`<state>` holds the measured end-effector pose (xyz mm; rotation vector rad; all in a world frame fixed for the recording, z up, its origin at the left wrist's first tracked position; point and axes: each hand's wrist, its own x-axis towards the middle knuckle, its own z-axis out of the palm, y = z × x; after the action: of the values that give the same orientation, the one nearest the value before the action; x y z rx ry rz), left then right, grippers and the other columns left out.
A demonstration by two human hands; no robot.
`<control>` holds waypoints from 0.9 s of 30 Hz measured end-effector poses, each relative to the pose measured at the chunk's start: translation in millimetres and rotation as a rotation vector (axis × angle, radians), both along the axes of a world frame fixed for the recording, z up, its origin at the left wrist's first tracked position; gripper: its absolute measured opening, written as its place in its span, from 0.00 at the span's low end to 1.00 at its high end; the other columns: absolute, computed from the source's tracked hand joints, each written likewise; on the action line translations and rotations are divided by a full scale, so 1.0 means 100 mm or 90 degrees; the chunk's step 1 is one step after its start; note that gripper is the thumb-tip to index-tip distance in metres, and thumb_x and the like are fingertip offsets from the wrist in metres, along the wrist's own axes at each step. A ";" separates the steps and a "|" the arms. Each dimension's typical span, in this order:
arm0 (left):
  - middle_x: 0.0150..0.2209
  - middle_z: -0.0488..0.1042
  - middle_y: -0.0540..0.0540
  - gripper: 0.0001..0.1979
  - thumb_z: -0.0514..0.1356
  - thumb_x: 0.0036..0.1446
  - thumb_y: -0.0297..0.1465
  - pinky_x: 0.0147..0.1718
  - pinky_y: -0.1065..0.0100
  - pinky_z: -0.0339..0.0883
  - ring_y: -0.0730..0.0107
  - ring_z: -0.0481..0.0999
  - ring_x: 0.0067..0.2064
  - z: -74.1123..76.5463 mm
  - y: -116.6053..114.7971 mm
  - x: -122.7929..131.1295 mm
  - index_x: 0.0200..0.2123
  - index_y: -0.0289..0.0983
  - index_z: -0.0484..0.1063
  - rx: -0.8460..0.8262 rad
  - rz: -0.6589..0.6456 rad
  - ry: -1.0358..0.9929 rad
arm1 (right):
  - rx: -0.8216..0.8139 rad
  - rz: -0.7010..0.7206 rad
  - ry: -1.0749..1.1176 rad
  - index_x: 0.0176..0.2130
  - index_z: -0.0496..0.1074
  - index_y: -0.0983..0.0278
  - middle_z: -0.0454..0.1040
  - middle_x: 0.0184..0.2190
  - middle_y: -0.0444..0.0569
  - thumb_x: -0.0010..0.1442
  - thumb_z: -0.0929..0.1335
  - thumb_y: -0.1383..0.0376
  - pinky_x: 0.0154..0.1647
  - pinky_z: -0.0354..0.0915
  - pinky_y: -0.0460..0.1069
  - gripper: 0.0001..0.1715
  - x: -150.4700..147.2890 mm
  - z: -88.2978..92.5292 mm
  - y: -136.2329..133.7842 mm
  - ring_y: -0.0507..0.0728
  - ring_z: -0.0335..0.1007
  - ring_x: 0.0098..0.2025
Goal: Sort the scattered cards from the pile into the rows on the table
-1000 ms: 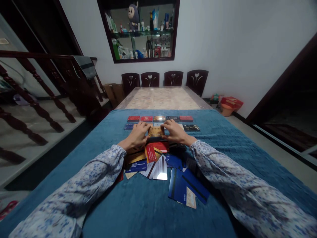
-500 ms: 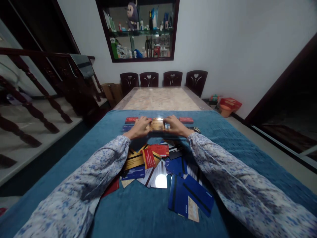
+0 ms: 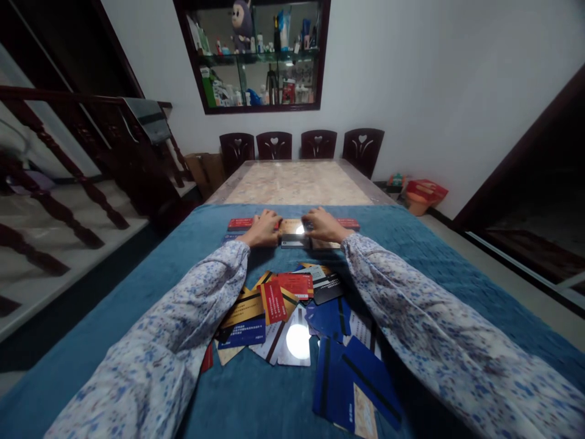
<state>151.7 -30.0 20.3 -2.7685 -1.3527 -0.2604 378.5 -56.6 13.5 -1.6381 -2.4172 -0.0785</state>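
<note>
A gold card (image 3: 290, 227) with a bright glare spot lies in the row of cards at the far side of the blue cloth. My left hand (image 3: 264, 228) pinches its left edge with curled fingers. At the right edge, the fingers of my right hand (image 3: 326, 227) close on the same card. Just below it shows a pale grey card (image 3: 294, 244). Red cards (image 3: 240, 224) show beside my hands in the row, and a blue card there is partly covered by my left hand. Nearer to me is a loose heap with a red card (image 3: 296, 284), gold cards (image 3: 244, 308) and blue cards (image 3: 329, 381).
The blue cloth (image 3: 150, 317) covers the near part of a long stone-topped table (image 3: 301, 183). Several dark chairs (image 3: 319, 145) stand at its far end. A wooden railing (image 3: 86, 189) is on the left, and a red bag (image 3: 425, 190) is on the floor at right.
Both hands have lowered the gold card into the row, and the pale grey card below it now shows. The view has shifted slightly; the heap looks unchanged.
</note>
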 end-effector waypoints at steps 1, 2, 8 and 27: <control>0.56 0.70 0.37 0.19 0.60 0.58 0.34 0.54 0.48 0.63 0.47 0.63 0.60 -0.01 0.03 0.01 0.53 0.39 0.73 0.000 -0.002 -0.002 | -0.003 -0.005 -0.004 0.46 0.78 0.63 0.74 0.49 0.57 0.57 0.73 0.56 0.47 0.61 0.53 0.19 0.00 0.00 0.01 0.66 0.64 0.53; 0.56 0.70 0.37 0.19 0.59 0.58 0.34 0.54 0.47 0.62 0.47 0.63 0.60 -0.02 0.06 0.02 0.52 0.39 0.73 -0.002 -0.005 -0.004 | -0.007 -0.011 -0.008 0.46 0.78 0.62 0.74 0.50 0.57 0.58 0.73 0.56 0.47 0.61 0.53 0.19 0.00 0.01 0.03 0.66 0.64 0.53; 0.57 0.69 0.38 0.19 0.59 0.57 0.34 0.54 0.46 0.60 0.47 0.60 0.61 -0.06 0.25 0.08 0.53 0.41 0.73 -0.029 0.001 0.015 | -0.031 -0.036 -0.024 0.50 0.78 0.61 0.73 0.52 0.59 0.58 0.72 0.54 0.46 0.62 0.55 0.23 0.01 0.00 0.15 0.70 0.62 0.57; 0.55 0.73 0.38 0.18 0.59 0.56 0.31 0.57 0.42 0.58 0.45 0.59 0.63 -0.18 0.59 0.26 0.50 0.39 0.75 -0.096 0.038 0.060 | -0.080 -0.057 -0.042 0.53 0.77 0.58 0.73 0.56 0.56 0.58 0.71 0.52 0.47 0.63 0.57 0.26 0.09 -0.16 0.48 0.72 0.61 0.59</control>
<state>178.2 29.5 2.4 -2.8125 -1.4860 -0.0248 387.2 -9.0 -2.1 -1.8256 -2.4424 0.0062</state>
